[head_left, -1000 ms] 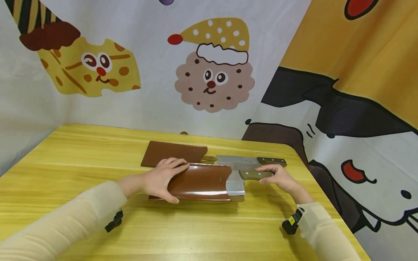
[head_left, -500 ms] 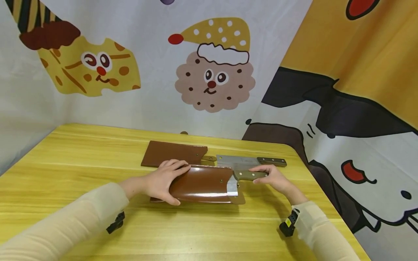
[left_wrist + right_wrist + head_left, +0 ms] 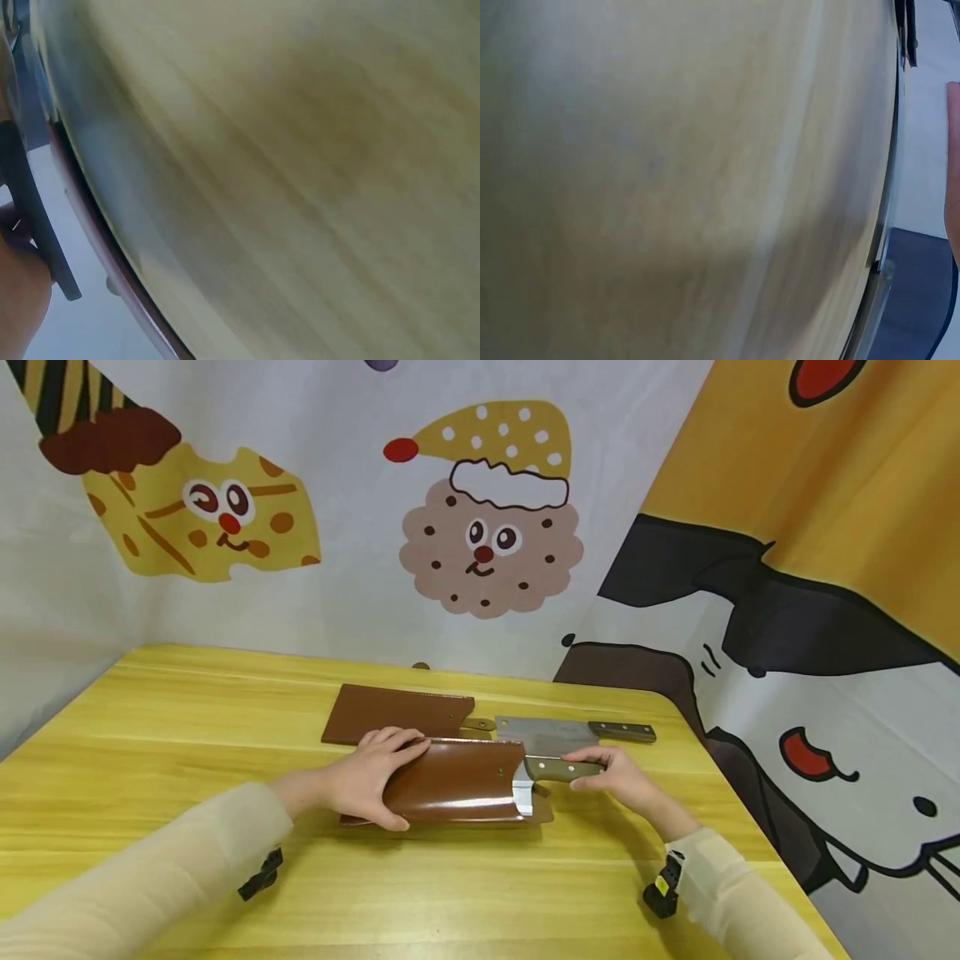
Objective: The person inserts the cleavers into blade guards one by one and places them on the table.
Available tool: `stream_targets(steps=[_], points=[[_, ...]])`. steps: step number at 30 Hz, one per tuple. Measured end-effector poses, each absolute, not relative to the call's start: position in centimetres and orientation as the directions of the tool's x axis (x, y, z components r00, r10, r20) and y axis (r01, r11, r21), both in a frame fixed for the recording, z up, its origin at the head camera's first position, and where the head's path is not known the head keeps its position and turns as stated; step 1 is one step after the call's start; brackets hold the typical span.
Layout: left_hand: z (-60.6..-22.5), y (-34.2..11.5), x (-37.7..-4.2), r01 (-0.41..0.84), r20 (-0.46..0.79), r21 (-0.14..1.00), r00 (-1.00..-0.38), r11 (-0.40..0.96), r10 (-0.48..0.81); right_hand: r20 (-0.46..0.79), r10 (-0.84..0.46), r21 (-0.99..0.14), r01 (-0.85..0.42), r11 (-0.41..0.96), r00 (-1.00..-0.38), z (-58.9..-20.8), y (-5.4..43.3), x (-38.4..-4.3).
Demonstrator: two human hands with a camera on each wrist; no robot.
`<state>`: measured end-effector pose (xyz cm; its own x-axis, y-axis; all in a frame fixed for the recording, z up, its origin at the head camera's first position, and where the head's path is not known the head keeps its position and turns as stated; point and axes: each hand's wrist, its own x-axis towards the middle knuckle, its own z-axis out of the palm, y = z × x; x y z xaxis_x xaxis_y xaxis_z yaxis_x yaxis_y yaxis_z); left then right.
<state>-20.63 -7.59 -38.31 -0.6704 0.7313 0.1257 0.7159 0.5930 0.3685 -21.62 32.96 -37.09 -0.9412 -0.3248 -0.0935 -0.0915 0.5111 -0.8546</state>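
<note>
In the head view, my left hand [image 3: 375,779] grips the closed end of a glossy brown knife sheath [image 3: 461,781], fingers over its far edge and thumb at its near edge. The sheath is tilted up from the table. My right hand [image 3: 618,783] pinches the olive-brown handle [image 3: 562,768] of a cleaver whose blade [image 3: 522,787] is mostly inside the sheath. Only a short strip of steel shows at the sheath's mouth. Part of the left hand [image 3: 26,300] shows at the edge of the left wrist view, and a sliver of the right hand [image 3: 953,165] in the right wrist view.
Behind lie a second brown sheath [image 3: 397,714] with a snap strap [image 3: 477,724] and a second cleaver [image 3: 547,732] with a dark handle, pointing right. All rests on a yellow wooden table [image 3: 225,718]. A cartoon-printed curtain [image 3: 345,610] hangs behind the table.
The right hand has moved left, pushing the cleaver deeper into the sheath, so less blade shows. The left hand and the sheath have stayed nearly in place.
</note>
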Motion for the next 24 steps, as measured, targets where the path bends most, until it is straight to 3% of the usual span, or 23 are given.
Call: stream_targets(steps=[10,24], points=[[-39.8,-7.4,-21.0,0.702,0.038,0.377,-0.664,0.604,0.747,-0.126,-0.435,-0.844,-0.134,0.52,-0.892,-38.0,32.6,-22.3],[-40.4,-8.1,-21.2,0.664,-0.052,0.413,-0.666,0.623,0.744,-0.148,-0.49,-0.771,-0.21,0.602,-0.859,-38.4,33.3,-23.1]])
